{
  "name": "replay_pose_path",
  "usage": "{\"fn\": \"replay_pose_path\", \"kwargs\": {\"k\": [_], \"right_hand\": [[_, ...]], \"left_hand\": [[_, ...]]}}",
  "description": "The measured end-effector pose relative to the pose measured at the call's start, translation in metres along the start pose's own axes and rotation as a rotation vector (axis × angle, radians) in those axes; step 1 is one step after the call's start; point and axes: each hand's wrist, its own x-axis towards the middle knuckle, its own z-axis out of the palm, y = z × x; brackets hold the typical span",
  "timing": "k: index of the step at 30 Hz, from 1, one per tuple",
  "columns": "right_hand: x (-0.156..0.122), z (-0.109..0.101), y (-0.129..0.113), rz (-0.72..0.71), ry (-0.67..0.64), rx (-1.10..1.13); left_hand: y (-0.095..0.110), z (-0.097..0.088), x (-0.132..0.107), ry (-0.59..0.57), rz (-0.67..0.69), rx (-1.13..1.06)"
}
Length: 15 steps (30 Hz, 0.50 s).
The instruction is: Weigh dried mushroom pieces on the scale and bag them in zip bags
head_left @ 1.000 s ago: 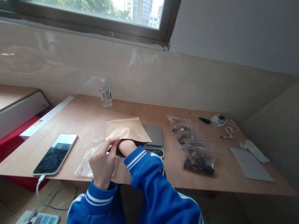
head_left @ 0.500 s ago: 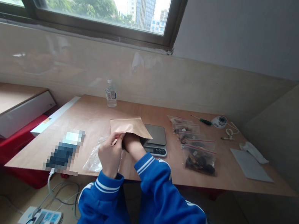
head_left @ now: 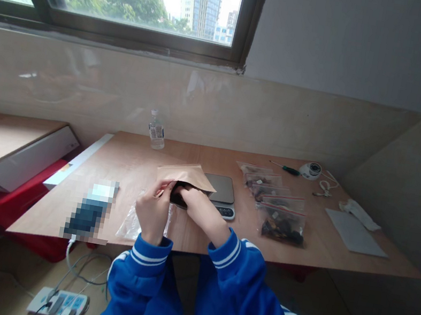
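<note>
A brown kraft paper bag [head_left: 187,173] is held over the table with its dark mouth facing me. My left hand [head_left: 155,207] pinches the bag's left edge at the opening. My right hand [head_left: 198,204] reaches into the mouth; its fingertips are inside, so I cannot make out whether they hold anything. Behind the bag, to the right, a kitchen scale [head_left: 221,189] lies partly covered from view. Below my left hand, a crumpled clear plastic bag [head_left: 131,222] rests on the tabletop.
Several zip bags of dark parts [head_left: 282,227] lie in a row at right. Beyond are a green screwdriver [head_left: 290,170], a white dome camera [head_left: 310,170] and a white sheet [head_left: 355,234]. A water bottle [head_left: 157,132] stands at the back; a blurred phone [head_left: 89,212] lies left.
My right hand has drawn partway out of the paper bag, toward me and to the right, so more of it shows. My left hand still grips the bag's edge.
</note>
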Motion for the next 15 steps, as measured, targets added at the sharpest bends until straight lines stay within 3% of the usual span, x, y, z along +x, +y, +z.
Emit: {"fn": "replay_pose_path", "kwargs": {"k": [6,15], "right_hand": [[-0.005,-0.016,0.001,0.013,-0.03,0.036],[-0.005,-0.014,0.012,-0.017,-0.17,0.155]], "left_hand": [[0.006,-0.002,0.008,-0.046,-0.012,-0.022],[0.013,0.008,0.004,-0.059,-0.039,-0.016]]}}
